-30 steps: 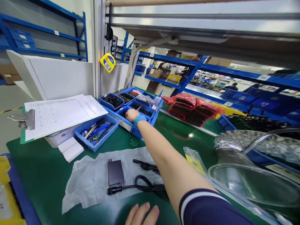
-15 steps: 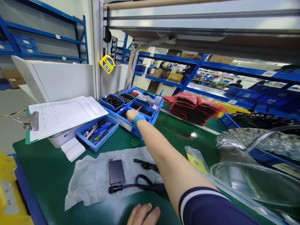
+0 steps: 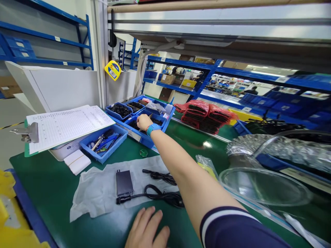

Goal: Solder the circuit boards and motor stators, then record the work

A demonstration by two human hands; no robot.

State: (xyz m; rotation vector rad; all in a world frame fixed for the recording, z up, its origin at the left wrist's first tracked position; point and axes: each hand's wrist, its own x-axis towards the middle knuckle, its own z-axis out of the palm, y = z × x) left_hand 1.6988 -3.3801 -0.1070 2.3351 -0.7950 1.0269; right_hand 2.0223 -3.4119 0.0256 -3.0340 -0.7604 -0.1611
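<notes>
My right hand [image 3: 144, 122], with a blue watch [image 3: 153, 128] on its wrist, reaches over a front compartment of the blue parts tray [image 3: 141, 137]. Its fingers curl down toward small black parts [image 3: 133, 123]; the fingertips are hidden, so what they hold cannot be made out. Palm down on the green table [image 3: 103, 229], my left hand [image 3: 147, 229] has its fingers apart and holds nothing. Beyond it, a flat black box [image 3: 124, 182] lies on a white foam sheet [image 3: 89, 196]. Two black cables [image 3: 157, 196] with connectors lie beside the box, partly behind my right forearm.
At left are a clipboard with papers [image 3: 68, 125], a blue tool tray [image 3: 103, 156] and white cards [image 3: 77, 162]. A small green disc [image 3: 143, 152] lies near the parts tray. Red-wrapped stacks [image 3: 199, 113], a clear bag [image 3: 207, 163] and a clear oval-rimmed piece [image 3: 263, 186] are at right.
My right hand has lifted slightly and shifted within the parts tray. More of my left hand has come into view on the table. The whole view has shifted a little.
</notes>
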